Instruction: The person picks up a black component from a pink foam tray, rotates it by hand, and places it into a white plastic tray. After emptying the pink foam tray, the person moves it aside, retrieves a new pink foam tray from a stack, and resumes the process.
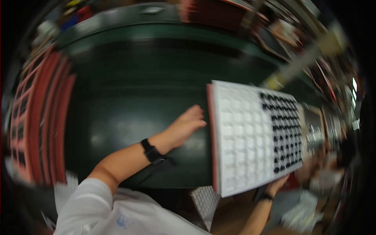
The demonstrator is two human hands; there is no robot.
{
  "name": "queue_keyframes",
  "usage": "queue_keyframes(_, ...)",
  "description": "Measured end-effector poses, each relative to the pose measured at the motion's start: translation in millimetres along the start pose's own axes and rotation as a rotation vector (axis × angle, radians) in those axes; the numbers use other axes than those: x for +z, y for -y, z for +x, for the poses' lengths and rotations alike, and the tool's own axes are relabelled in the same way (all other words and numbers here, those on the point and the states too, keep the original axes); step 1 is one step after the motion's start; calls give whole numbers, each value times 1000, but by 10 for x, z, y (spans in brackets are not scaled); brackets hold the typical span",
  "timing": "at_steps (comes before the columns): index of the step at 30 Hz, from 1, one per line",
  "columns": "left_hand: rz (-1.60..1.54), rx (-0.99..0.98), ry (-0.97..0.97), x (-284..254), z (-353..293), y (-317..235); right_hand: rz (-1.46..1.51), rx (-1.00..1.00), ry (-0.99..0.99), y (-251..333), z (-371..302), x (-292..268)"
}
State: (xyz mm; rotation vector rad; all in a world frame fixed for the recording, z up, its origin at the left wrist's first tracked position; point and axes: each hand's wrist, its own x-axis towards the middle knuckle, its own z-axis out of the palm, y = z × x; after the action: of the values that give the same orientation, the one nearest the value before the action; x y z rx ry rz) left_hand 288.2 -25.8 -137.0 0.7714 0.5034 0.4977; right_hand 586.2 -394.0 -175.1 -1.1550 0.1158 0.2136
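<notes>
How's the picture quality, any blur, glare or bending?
Head view: blur smears the stacked red frames at left; same head view, the dark green table carries soft pale glare, and its far edge bows with the fisheye; head view again, the white tray looks slightly soft, and the outer corners fall to black.

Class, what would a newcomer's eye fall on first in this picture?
First, the white gridded tray right of centre, its right part dotted with small black pieces. Next, the stack of reddish frames at far left. Between them, over the dark green surface, the left hand shows, seemingly empty.
</notes>
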Motion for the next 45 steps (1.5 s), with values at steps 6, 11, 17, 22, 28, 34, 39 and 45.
queue_keyframes(6,334,-26,13,-501,-842,-421,-873,-792,168,-637,-2250,-300)
queue_keyframes(11,649,112,-26,-756,-1570,-797,-598,-627,1168,-876,-3363,720)
queue_keyframes(17,904,403,-190,-1057,-2681,-1112,-384,19,1499,-952,-4307,1829)
queue_keyframes(22,863,490,-328,-1239,-3596,-1255,-309,375,1612,-976,-4667,1996)
queue_keyframes(28,927,636,-303,-1538,-4595,-1449,-292,493,1647,-962,-5138,2461)
queue_keyframes(34,1002,718,-291,-1809,-5500,-1953,-142,515,1774,-1008,-5671,3191)
queue_keyframes(39,774,948,-704,-2383,-6355,-2451,-192,546,1707,-945,-6337,3806)
queue_keyframes(45,500,1179,-1127,-3410,-7090,-3279,-131,599,1612,-979,-6887,4633)
